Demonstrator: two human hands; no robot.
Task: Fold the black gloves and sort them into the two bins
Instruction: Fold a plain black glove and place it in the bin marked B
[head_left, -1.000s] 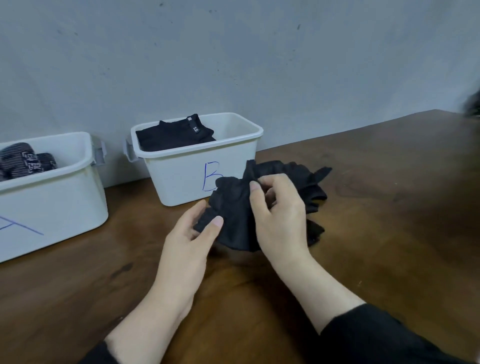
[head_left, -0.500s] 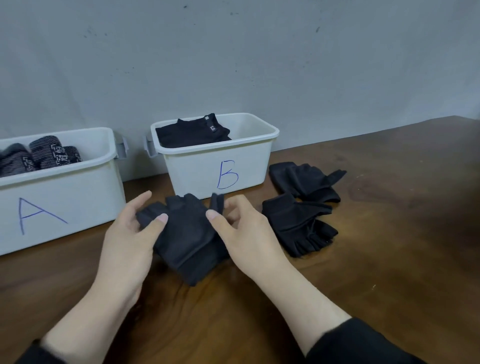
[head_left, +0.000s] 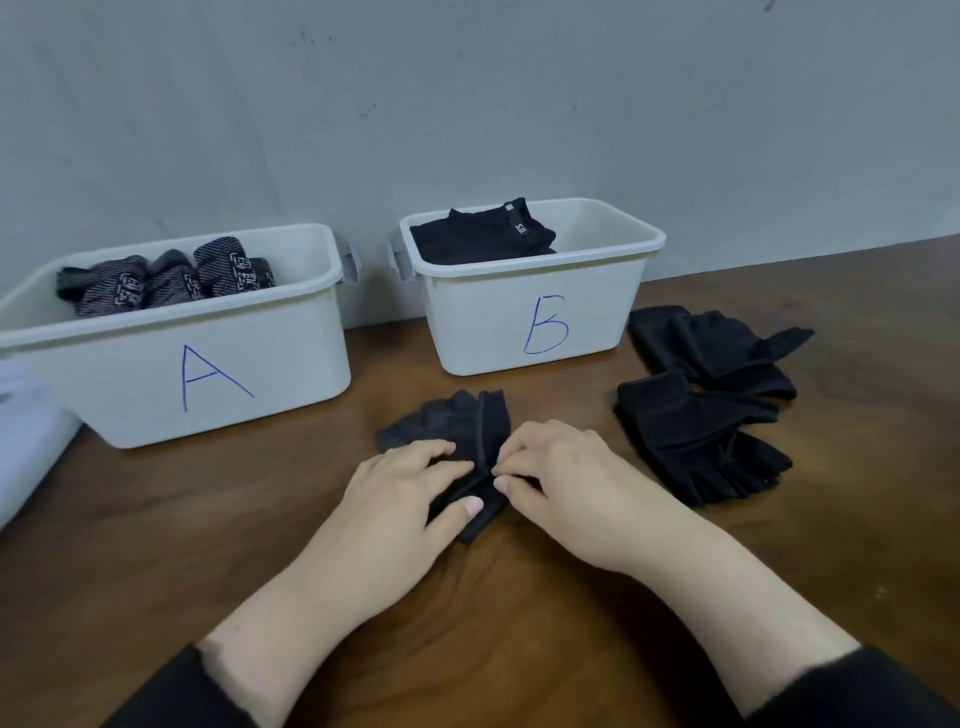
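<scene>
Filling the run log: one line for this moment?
step: folding | both hands pinch black glove on table | unfolded gloves beside bin B

Wall (head_left: 467, 93): a plain grey-blue painted surface is filling the whole upper part of the view, showing a few small dark specks and faint scuffs.
Desk (head_left: 519, 623): a dark brown wooden top with visible grain is running right up to the wall and is reflecting a soft sheen.
Light: even, diffuse light is falling from above, casting only weak shadows.
Left edge: something white (head_left: 26, 441) is lying partly out of frame; what it is cannot be told.
</scene>
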